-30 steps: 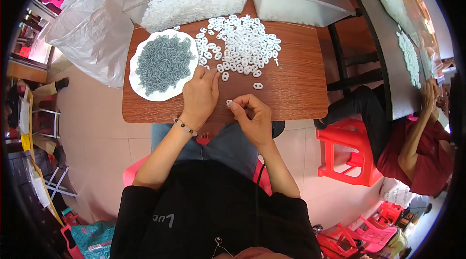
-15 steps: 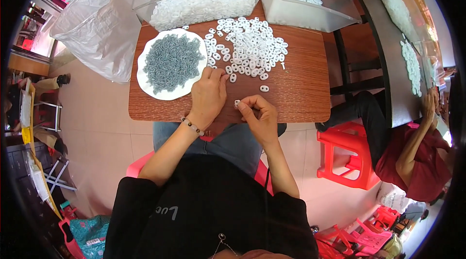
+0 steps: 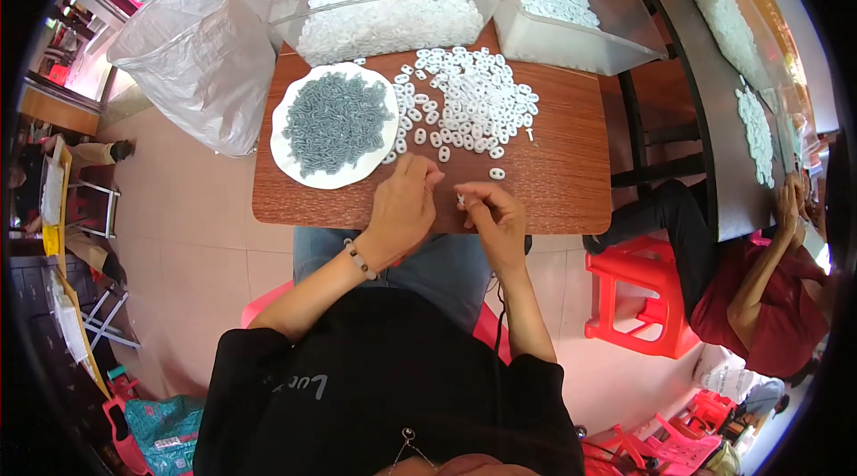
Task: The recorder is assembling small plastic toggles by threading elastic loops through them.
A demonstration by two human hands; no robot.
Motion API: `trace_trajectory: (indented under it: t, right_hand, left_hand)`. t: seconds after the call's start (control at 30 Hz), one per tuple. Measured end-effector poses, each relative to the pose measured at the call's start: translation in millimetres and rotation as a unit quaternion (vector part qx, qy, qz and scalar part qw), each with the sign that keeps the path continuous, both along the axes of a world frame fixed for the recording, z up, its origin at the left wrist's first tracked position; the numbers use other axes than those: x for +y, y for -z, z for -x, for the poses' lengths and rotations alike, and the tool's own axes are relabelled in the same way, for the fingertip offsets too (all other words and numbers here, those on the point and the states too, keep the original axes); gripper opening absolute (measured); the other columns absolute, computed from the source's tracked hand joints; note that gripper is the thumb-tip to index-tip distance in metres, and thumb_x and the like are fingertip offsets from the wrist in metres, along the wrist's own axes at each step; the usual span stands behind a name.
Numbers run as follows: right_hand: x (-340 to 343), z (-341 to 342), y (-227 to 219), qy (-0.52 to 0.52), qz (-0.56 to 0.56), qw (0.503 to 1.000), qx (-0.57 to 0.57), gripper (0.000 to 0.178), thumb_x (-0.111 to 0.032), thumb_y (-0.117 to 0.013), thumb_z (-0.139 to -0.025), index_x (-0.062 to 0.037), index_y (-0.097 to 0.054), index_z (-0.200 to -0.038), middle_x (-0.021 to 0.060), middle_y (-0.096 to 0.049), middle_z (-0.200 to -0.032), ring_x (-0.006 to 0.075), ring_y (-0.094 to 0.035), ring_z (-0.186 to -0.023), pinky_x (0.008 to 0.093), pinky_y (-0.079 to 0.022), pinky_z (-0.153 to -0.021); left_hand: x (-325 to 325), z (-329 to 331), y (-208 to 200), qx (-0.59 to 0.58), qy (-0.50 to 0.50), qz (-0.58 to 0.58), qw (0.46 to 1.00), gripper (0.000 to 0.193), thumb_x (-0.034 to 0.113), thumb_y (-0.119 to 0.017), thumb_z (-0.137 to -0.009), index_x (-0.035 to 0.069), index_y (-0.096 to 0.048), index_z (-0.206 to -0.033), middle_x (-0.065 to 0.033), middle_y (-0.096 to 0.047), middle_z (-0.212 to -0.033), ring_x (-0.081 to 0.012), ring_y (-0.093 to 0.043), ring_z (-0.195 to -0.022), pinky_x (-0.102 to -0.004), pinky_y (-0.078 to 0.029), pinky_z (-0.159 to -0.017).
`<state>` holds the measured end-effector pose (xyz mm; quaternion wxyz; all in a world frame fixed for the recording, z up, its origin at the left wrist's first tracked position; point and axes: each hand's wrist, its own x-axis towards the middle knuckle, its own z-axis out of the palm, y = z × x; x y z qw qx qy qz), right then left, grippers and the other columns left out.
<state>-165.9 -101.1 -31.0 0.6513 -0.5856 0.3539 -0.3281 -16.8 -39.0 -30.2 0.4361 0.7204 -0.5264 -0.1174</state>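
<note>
My right hand point(image 3: 496, 219) pinches a small white two-holed plastic piece point(image 3: 461, 198) between thumb and forefinger, just above the table's near part. Close by on its left, my left hand point(image 3: 402, 208) is closed, thumb and fingertips pressed together; whatever they may hold is too small to make out. Beyond both hands lies a loose pile of white two-holed plastic pieces point(image 3: 482, 97). One single white piece point(image 3: 496, 173) rests apart, near my right hand. A white scalloped plate point(image 3: 284, 153) full of small grey screw-like parts point(image 3: 335, 126) stands left of the pile.
Two clear bins of white pieces, a left bin point(image 3: 393, 25) and a right bin point(image 3: 571, 34), line the far edge of the brown table point(image 3: 571, 155). A white sack point(image 3: 192, 66) stands at left. Another person point(image 3: 759, 298) sits at right beside a dark table point(image 3: 714, 146).
My left hand has drawn back from the edge of the pile and nearer to my right hand. The right hand keeps its pinch on the white piece. The whole view has shifted slightly.
</note>
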Motion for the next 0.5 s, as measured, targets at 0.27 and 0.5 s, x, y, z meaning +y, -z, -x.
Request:
trace_trajectory:
  t: [0.27, 0.5]
  right_hand:
    - [6, -25, -29, -0.05, 0.323, 0.943, 0.064, 0.015, 0.004, -0.063, -0.078, -0.0039, -0.069, -0.09, 0.0065, -0.061, -0.074, 0.0215, -0.054, -0.073, 0.0314, -0.041, -0.066]
    - [19, -39, -36, -0.049, 0.358, 0.927, 0.102, 0.012, 0.004, -0.07, -0.073, -0.0024, -0.067, -0.083, 0.0079, -0.06, -0.073, 0.0225, -0.052, -0.069, 0.0317, -0.04, -0.064]
  left_hand:
    - [29, -17, -24, 0.133, 0.039, -0.009, 0.99, 0.014, 0.013, -0.055, -0.093, 0.0, -0.054, -0.087, -0.0173, -0.057, -0.078, -0.0369, -0.057, -0.076, -0.0432, -0.044, -0.064]
    - [41, -21, -20, 0.163, 0.022, -0.011, 0.986, 0.018, 0.015, -0.057, -0.091, 0.0, -0.057, -0.082, -0.0175, -0.057, -0.077, -0.0396, -0.056, -0.076, -0.0435, -0.043, -0.063]
